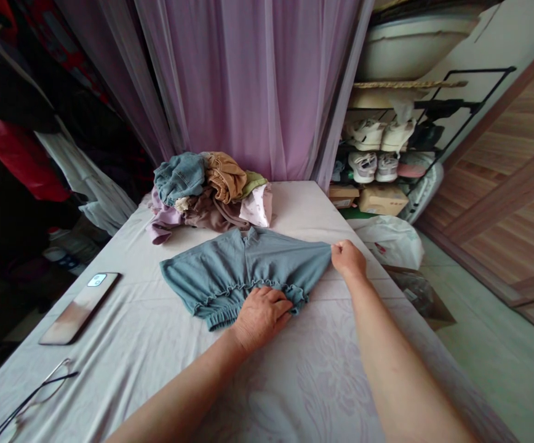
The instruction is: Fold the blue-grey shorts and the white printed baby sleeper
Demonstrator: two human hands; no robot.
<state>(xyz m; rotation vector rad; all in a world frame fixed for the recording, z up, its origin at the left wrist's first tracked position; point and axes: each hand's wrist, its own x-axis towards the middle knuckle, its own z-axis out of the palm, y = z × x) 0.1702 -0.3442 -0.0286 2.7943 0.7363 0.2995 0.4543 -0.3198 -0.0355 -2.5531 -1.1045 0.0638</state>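
Observation:
Blue-grey shorts (211, 264) with a ruffled, gathered waistband lie spread on the bed sheet, the waistband towards me. My left hand (264, 314) rests on the waistband, palm down, its fingers laid over the cloth and slightly bent. At the right, my right hand (349, 258) is closed in a pinch on the outer corner of a leg hem and draws that side taut. Just beyond the shorts sits a heap of crumpled clothes (202, 206), with denim, tan, brown, lilac and pale pink pieces.
A phone (80, 309) and eyeglasses (40, 394) lie on the sheet (156, 375) at the left. Purple curtains (248, 86) hang behind. On the right stand a rack with shoes (363, 166), a white plastic bag (391, 240) and a wooden door (511, 197). Clothes hang at far left.

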